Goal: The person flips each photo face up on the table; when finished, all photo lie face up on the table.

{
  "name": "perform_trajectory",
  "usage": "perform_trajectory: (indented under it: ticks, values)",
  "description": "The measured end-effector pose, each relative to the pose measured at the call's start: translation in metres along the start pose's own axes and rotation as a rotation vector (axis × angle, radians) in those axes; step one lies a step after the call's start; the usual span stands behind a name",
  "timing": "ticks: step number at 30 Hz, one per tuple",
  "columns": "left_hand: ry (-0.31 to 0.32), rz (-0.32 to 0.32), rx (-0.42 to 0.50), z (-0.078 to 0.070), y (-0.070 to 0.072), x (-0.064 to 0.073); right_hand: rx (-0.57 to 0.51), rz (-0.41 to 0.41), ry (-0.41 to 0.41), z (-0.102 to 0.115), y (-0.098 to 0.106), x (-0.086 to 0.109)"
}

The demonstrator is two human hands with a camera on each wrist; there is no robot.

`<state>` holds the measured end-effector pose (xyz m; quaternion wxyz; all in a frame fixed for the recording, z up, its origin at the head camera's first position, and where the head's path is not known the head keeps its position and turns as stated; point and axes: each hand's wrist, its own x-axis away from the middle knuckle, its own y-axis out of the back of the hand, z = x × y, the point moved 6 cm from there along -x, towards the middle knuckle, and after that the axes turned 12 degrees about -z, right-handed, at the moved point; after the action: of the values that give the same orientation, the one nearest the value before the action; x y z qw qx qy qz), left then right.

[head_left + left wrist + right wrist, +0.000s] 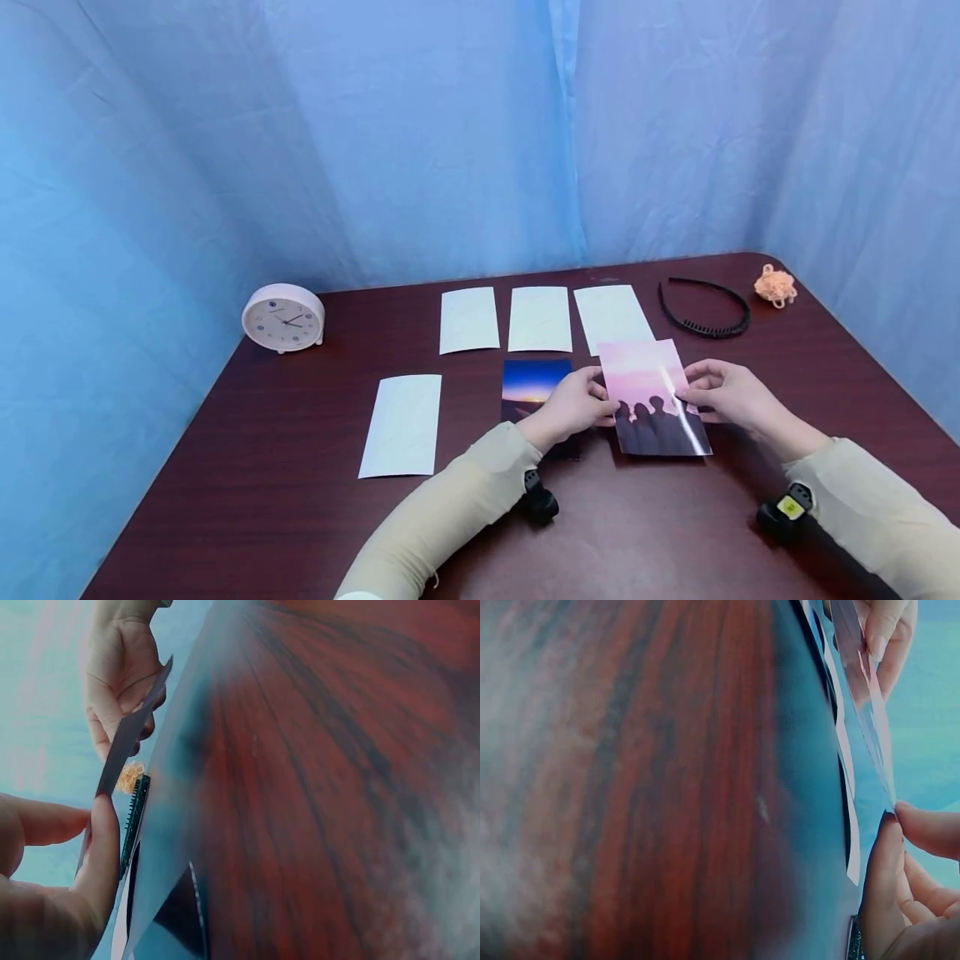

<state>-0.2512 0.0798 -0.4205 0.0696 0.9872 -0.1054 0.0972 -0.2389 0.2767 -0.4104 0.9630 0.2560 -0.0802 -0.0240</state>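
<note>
At the left edge of the print: left hand (573,406), thumb and forefinger pinching. At the right edge: right hand (731,392), likewise pinching between thumb and fingers.

Between the hands: one glossy photo print (654,398), pink sky over a row of silhouetted figures, held tilted and off the tabletop, picture side toward the wearer. A white streak of glare runs down its right half. Handling, as judged: very light; thin and springy, stiff enough to stay nearly flat between two pinches, yet likely to bow if squeezed inward. Gloss probably slick and quick to take fingerprints; corners apt to crease. Best hold: opposite side edges, near mid-height, fingertips kept to the margin.

Partly hidden behind the left hand: one sunset photo print (531,385), blue over orange, flat.

Beyond: three white cards in a row, left (468,321), middle (540,319) and right (611,315), the last overlapped in the head view by the held print. Farther left and nearer: a fourth white card (400,426).

Back right: black toothed headband (708,332); peach looped hair tie (775,287). Back left: white round alarm clock (283,318).

Support: dark red-brown wood-grain table (277,525). Backdrop: blue curtain (420,142).
</note>
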Motion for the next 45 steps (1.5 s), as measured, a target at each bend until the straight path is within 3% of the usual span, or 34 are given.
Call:
perform_trajectory:
  ticks: [7, 14, 30, 45]
  values:
    - [0.019, -0.010, -0.065, 0.002, 0.000, -0.001, 0.048, 0.019, -0.024, -0.003, -0.003, -0.002]
    - [0.030, 0.023, -0.215, 0.004, 0.000, 0.002, 0.091, 0.039, -0.051, -0.003, -0.007, -0.004]
    - [-0.114, 0.053, -0.672, -0.002, 0.002, 0.003, 0.129, 0.067, -0.054, 0.002, -0.017, -0.006]
    - [-0.110, 0.050, -0.755, -0.004, 0.001, -0.001, 0.176, 0.046, -0.021, 0.004, -0.016, -0.009]
